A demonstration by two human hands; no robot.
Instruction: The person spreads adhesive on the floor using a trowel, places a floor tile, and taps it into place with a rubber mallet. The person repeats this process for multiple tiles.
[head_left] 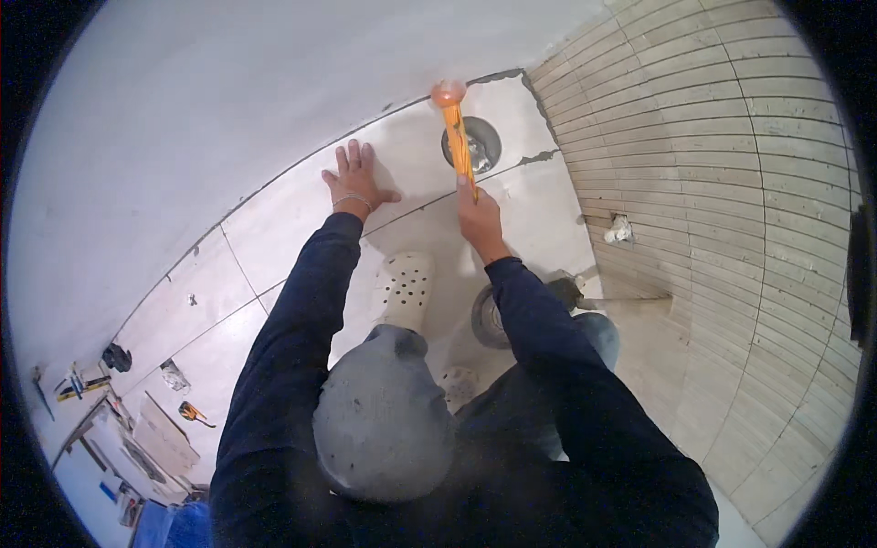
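My right hand [481,219] is wrapped round the lower handle of a mallet [456,137], with its yellow-orange handle pointing away from me. The mallet's rounded orange head is at the far end, close to where the white wall meets the floor. Under the handle is a round grey fitting [491,139] with whitish material inside; whether it is a hole or a dish I cannot tell. My left hand [354,178] lies flat with fingers spread on a pale floor tile [411,164], left of the mallet.
A tiled wall [676,137] with narrow ribs rises at right. By my right forearm are a second round grey piece [489,318] and a dark tool [568,290]. My pale perforated clog [403,285] stands on the tiles. An orange tape measure [192,413] and boards [164,434] lie at lower left.
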